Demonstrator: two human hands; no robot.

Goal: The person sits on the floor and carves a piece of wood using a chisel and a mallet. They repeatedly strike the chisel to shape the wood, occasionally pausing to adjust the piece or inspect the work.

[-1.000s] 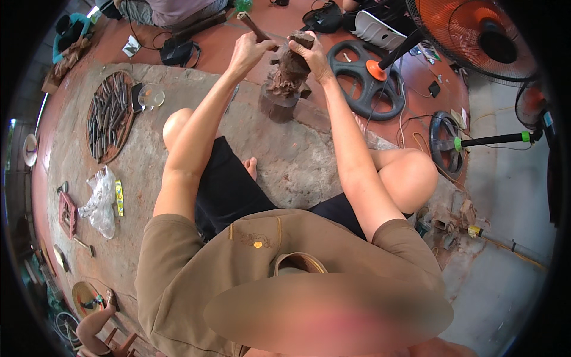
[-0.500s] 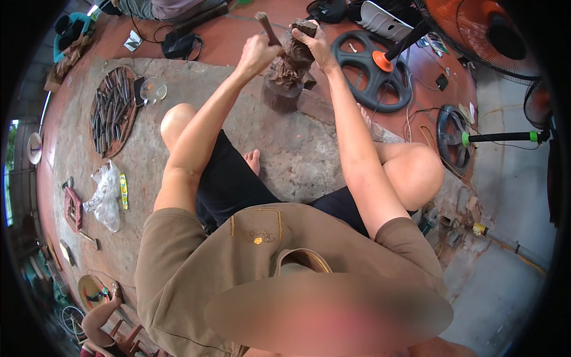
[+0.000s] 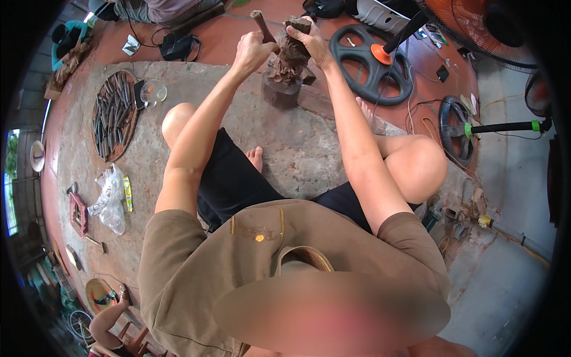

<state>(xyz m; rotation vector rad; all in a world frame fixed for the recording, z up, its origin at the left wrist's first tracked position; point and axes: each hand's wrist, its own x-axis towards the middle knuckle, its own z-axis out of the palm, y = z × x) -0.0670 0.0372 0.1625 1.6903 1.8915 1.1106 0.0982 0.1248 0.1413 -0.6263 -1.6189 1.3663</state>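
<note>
A dark brown wood carving (image 3: 284, 71) with deeply cut, wavy detail stands upright on a round stump-like base (image 3: 279, 95) beyond my knees. My left hand (image 3: 253, 53) is closed around a wooden-handled carving tool (image 3: 262, 25) at the carving's left side. Its brown handle sticks up out of my fist; the working end is hidden by the hand and the carving. At the top right, my right hand (image 3: 313, 45) wraps round the carving's blocky top (image 3: 298, 24), thumb across the front.
Left lies a round woven tray (image 3: 132, 137) of several slender tools, beside a clear plastic cup (image 3: 153, 91). Nearer are a plastic bag (image 3: 110, 205), a pink basket (image 3: 78, 214) and a hammer (image 3: 95, 243). Right stand fan bases (image 3: 372, 65) with cables. Other people sit at the left edges.
Both hands keep their grips. My left hand and the tool have shifted slightly left. The whole view has moved a little.
</note>
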